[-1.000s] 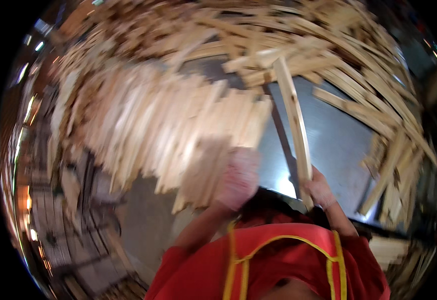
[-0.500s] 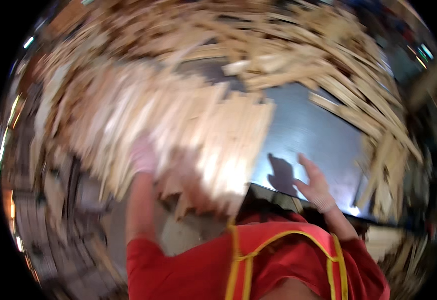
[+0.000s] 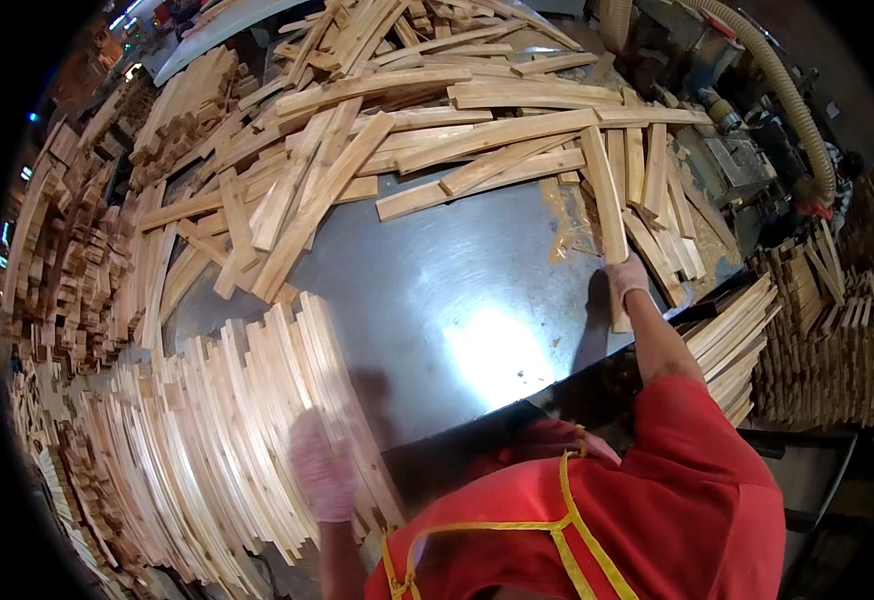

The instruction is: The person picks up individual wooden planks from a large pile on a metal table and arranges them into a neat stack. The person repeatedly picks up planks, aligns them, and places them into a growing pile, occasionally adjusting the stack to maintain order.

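My right hand (image 3: 627,278), in a pale pink knit glove, grips a wooden slat (image 3: 604,190) near its lower end, at the right side of the metal tabletop. The slat's far end lies among the loose pile, and its near end reaches toward the table's front edge. On the left, my gloved left hand (image 3: 322,465) lies stretched out on a row of slats (image 3: 207,430) set side by side. Its fingers look slightly blurred; nothing shows in its grasp.
Loose slats (image 3: 517,130) lie crisscrossed over the far half of the metal tabletop (image 3: 407,300). Stacked wood (image 3: 77,250) stands at far left. Machinery (image 3: 727,160) with a ribbed hose (image 3: 792,90) is at the far right, above more stacks (image 3: 827,350).
The view has swung toward the right. My right hand, previously open above the tabletop, now holds a slat. My left hand stays over the slat row, now near its right edge.
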Motion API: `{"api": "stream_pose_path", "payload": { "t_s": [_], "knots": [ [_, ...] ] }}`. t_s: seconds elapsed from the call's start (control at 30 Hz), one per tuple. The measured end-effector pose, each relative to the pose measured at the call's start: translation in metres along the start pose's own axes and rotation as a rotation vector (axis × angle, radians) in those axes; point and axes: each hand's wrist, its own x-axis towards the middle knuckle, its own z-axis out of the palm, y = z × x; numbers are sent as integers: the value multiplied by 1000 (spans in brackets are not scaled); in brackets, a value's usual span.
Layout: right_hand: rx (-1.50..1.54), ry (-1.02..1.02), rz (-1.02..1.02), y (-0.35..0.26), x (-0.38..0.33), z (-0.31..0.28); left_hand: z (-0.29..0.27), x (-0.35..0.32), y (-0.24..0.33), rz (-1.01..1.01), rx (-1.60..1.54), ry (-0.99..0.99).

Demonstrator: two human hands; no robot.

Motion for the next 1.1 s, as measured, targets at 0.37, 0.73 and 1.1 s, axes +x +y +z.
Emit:
{"api": "stream_pose_path", "payload": {
  "t_s": [0.37, 0.73, 1.1],
  "knots": [
    [-158, -509, -740, -160, 2, 31, 107, 98, 215, -135, 59, -584],
    [-1088, -110, -812, -243, 248, 43, 66, 3, 169, -958, -1458, -663],
    [-165, -1113, -694, -189, -11, 78, 39, -25, 186, -793, -1084, -403]
  ]
}}
